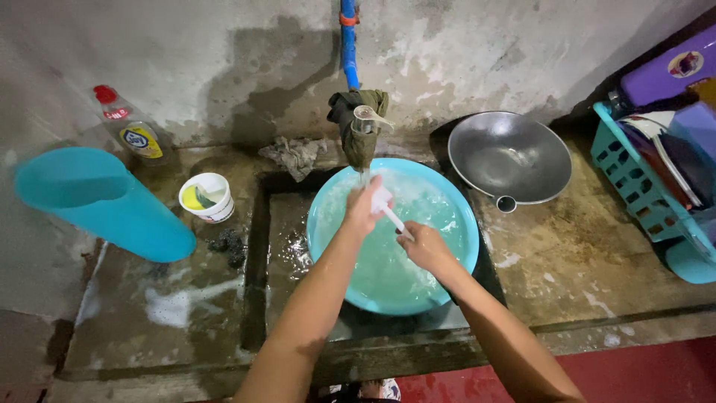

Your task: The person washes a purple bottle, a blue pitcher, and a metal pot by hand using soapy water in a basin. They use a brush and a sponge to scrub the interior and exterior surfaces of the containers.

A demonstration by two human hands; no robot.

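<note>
A round turquoise basin (455,216) full of soapy water sits in a concrete sink. Over it, my left hand (364,205) grips the bowl end of a white plastic spoon (389,213) under the tap. My right hand (423,246) holds the spoon's handle end just above the water. A tap (364,119) wrapped in a dark green cloth hangs from a blue pipe (348,41) above the basin, with water running down onto the spoon.
A metal wok (509,157) rests to the right of the basin. A teal dish basket (647,186) with plates stands at far right. On the left are a blue jug (101,201), a white tub of yellow paste (206,197), a dish-soap bottle (130,127) and a grey rag (297,154).
</note>
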